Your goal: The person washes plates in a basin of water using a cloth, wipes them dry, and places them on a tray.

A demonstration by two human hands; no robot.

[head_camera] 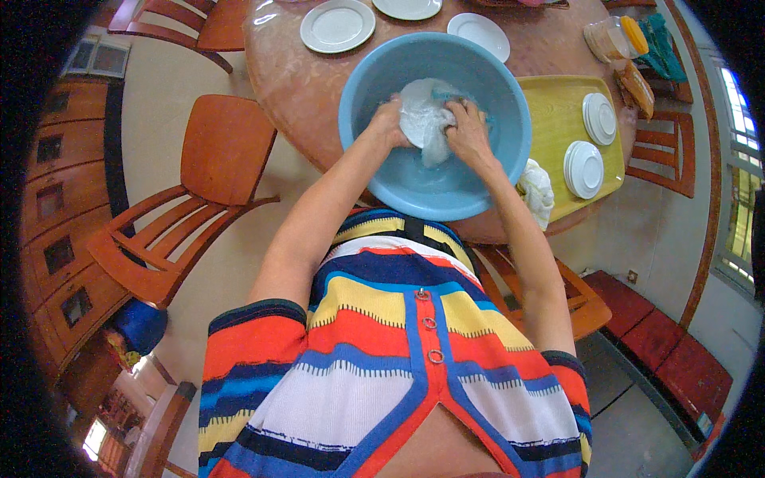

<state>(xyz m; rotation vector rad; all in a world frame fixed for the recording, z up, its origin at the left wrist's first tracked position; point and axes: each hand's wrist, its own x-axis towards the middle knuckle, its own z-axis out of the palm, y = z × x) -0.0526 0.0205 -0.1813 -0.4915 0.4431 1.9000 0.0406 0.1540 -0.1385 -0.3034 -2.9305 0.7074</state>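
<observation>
A large blue plastic basin [478,185] stands at the near edge of the round table. Inside it, my left hand [388,122] grips the left edge of a wet white plate [412,122]. My right hand [469,128] is closed around a bunched, pale, wet cloth [439,146] and presses it against the plate's right side. Part of the plate lies hidden under the cloth and suds. Something teal shows behind my right fingers, too blurred to name.
White plates [337,25] lie beyond the basin. To the right, a yellow tray [550,113] bears two stacks of small white dishes [584,169], with a crumpled white cloth [536,194] at its near-left edge. A jar with an orange lid [615,39] stands farther back. Wooden chairs [227,149] surround the table.
</observation>
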